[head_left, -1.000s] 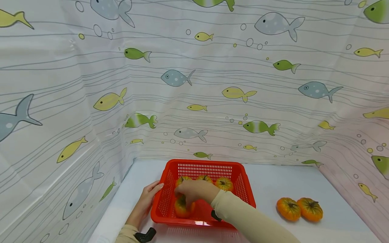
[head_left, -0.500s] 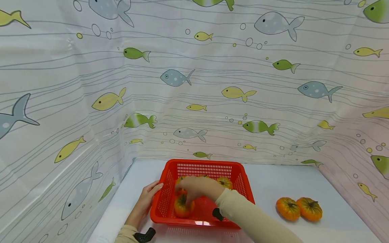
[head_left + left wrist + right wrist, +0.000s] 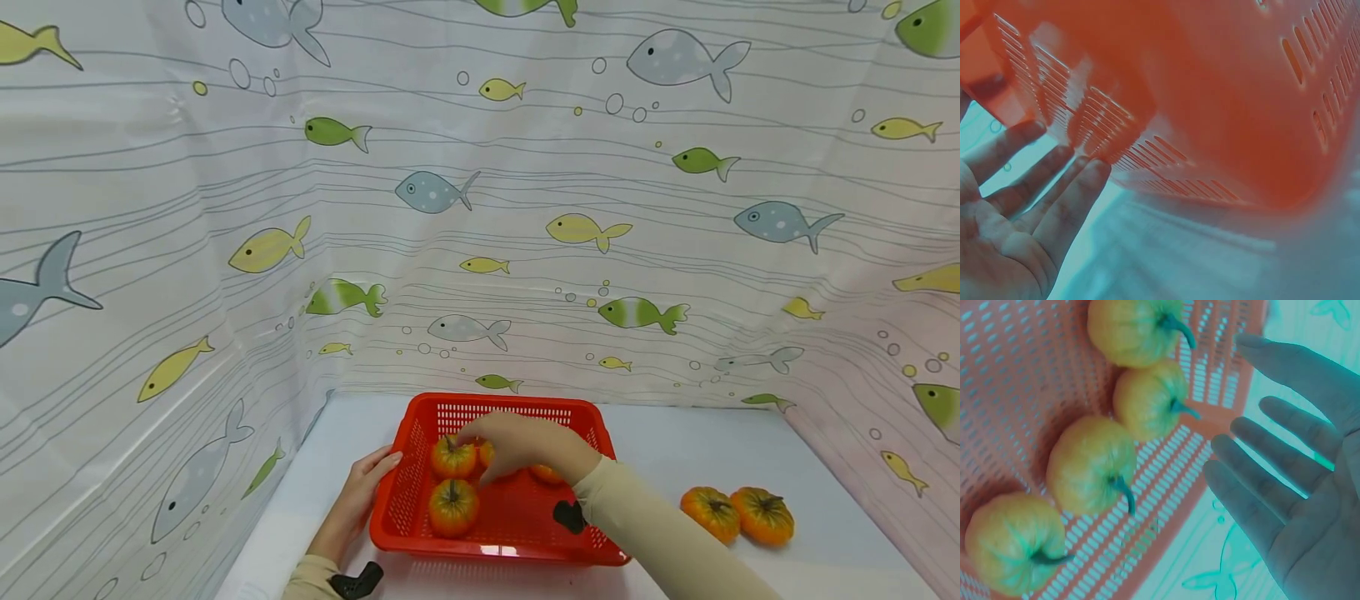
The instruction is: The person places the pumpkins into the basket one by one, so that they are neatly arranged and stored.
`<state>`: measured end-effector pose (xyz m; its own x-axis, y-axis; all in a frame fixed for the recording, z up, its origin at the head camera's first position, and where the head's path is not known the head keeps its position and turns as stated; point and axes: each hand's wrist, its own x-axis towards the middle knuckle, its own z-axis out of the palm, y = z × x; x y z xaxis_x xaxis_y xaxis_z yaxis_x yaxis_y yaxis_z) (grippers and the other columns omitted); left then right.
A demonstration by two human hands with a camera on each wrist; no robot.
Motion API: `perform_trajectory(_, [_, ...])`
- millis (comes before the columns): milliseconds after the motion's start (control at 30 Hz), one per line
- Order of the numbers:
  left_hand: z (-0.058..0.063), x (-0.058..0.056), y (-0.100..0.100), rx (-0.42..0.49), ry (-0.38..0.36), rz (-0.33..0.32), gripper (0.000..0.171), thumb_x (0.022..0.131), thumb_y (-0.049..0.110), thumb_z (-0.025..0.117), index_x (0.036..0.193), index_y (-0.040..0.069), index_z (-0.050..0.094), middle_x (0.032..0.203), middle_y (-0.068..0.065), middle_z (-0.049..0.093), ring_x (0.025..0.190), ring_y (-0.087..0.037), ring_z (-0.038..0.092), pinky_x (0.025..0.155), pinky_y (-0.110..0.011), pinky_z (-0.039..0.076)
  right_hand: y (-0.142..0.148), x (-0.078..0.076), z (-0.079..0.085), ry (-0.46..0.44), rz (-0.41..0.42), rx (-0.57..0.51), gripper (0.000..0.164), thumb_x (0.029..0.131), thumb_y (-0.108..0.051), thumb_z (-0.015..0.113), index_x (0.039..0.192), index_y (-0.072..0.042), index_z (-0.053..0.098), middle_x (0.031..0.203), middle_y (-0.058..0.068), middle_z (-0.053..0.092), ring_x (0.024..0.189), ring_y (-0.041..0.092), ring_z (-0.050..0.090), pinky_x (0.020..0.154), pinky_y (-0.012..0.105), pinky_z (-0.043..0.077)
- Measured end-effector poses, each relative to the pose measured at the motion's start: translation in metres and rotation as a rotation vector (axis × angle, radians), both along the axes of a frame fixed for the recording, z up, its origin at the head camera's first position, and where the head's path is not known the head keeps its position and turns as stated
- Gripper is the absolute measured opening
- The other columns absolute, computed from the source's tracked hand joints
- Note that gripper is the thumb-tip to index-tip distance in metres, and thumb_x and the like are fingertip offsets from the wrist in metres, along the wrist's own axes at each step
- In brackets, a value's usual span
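A red plastic basket (image 3: 510, 550) with slotted walls stands on the table, holding several small orange pumpkins. My left hand (image 3: 363, 487) rests at the basket's left side; in the left wrist view its nearly straight fingers (image 3: 1066, 206) touch the slotted wall. Above the basket is my right hand (image 3: 517, 442), spread and holding nothing. One pumpkin (image 3: 453, 510) sits at the front left inside, with another pumpkin (image 3: 452, 458) just behind it. The right hand partly hides the pumpkins along the back wall. All their stems show in the right wrist view, beside the extended fingers (image 3: 1241, 494).
Two more pumpkins (image 3: 711, 512) (image 3: 763, 515) sit side by side on the white table (image 3: 675, 442), right of the basket, the left one partly behind the right sleeve (image 3: 660, 525). A fish-patterned curtain (image 3: 525, 342) encloses the back and sides.
My right hand has let go of the front-left pumpkin and moved up and to the right, uncovering it and the one behind. The left hand has stayed at the basket's side.
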<state>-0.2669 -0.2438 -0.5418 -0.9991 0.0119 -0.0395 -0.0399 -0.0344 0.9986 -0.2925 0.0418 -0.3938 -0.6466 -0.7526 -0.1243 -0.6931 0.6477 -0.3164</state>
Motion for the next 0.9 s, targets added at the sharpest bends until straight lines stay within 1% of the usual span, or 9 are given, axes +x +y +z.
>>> perform_trajectory(67, [0.0,0.0,-0.001,0.004,0.001,-0.009,0.048,0.105,0.025,0.057,0.145,-0.001,0.055,0.125,-0.015,0.07,0.097,-0.014,0.072,0.083,-0.029,0.063,0.011,0.0,0.005,-0.025,-0.024,-0.027,0.058,0.082,-0.029,0.088,0.135,-0.024,0.066,0.135,-0.008,0.067,0.129,0.018,0.059,0.112,0.038,0.049])
perform_trajectory(200, [0.001,0.0,-0.002,0.001,0.007,-0.035,0.05,0.105,0.026,0.056,0.146,-0.003,0.053,0.126,-0.015,0.069,0.098,-0.013,0.071,0.084,-0.029,0.062,0.039,-0.001,0.01,-0.054,-0.049,-0.084,0.055,0.083,-0.027,0.087,0.135,-0.021,0.066,0.132,-0.007,0.068,0.126,0.02,0.062,0.108,0.04,0.053])
perform_trajectory(300, [0.001,0.0,-0.002,-0.006,0.006,-0.036,0.051,0.105,0.027,0.056,0.147,-0.003,0.052,0.126,-0.015,0.069,0.098,-0.013,0.071,0.084,-0.029,0.062,0.062,-0.001,0.012,-0.078,-0.086,-0.123,0.056,0.084,-0.025,0.087,0.135,-0.019,0.066,0.131,-0.005,0.069,0.125,0.023,0.063,0.105,0.043,0.055])
perform_trajectory(400, [0.001,0.001,-0.002,-0.009,0.003,-0.023,0.05,0.105,0.027,0.057,0.146,-0.002,0.053,0.125,-0.015,0.07,0.097,-0.013,0.071,0.083,-0.029,0.062,0.085,0.0,0.013,-0.105,-0.134,-0.156,0.056,0.083,-0.024,0.087,0.135,-0.015,0.066,0.132,0.0,0.069,0.125,0.027,0.063,0.104,0.048,0.056])
perform_trajectory(533, [0.0,0.001,-0.002,-0.01,0.001,-0.011,0.049,0.104,0.026,0.058,0.145,-0.002,0.055,0.125,-0.015,0.07,0.097,-0.014,0.071,0.083,-0.029,0.062,0.114,0.002,0.011,-0.095,-0.164,-0.18,0.057,0.082,-0.026,0.088,0.134,-0.012,0.066,0.132,0.004,0.069,0.123,0.031,0.063,0.102,0.053,0.056])
perform_trajectory(667, [0.001,0.002,-0.002,-0.011,0.009,-0.024,0.05,0.105,0.026,0.057,0.146,-0.002,0.054,0.128,-0.017,0.068,0.099,-0.014,0.071,0.084,-0.029,0.062,0.139,0.007,0.007,-0.075,-0.19,-0.179,0.059,0.081,-0.027,0.088,0.134,-0.012,0.066,0.132,0.005,0.069,0.122,0.031,0.064,0.098,0.052,0.058])
perform_trajectory(767, [0.002,0.002,-0.002,-0.012,0.012,-0.022,0.05,0.105,0.026,0.057,0.146,-0.001,0.054,0.13,-0.019,0.068,0.099,-0.014,0.071,0.084,-0.029,0.062,0.156,0.01,0.003,-0.088,-0.217,-0.185,0.058,0.081,-0.025,0.088,0.133,-0.012,0.066,0.131,0.007,0.069,0.121,0.033,0.063,0.095,0.052,0.06])
perform_trajectory(900, [0.003,0.002,-0.001,-0.018,0.005,-0.001,0.049,0.104,0.026,0.058,0.145,-0.001,0.055,0.129,-0.017,0.069,0.098,-0.015,0.071,0.083,-0.029,0.062,0.177,0.015,-0.003,-0.123,-0.254,-0.202,0.06,0.08,-0.024,0.089,0.133,-0.009,0.065,0.131,0.012,0.068,0.121,0.036,0.062,0.093,0.053,0.06])
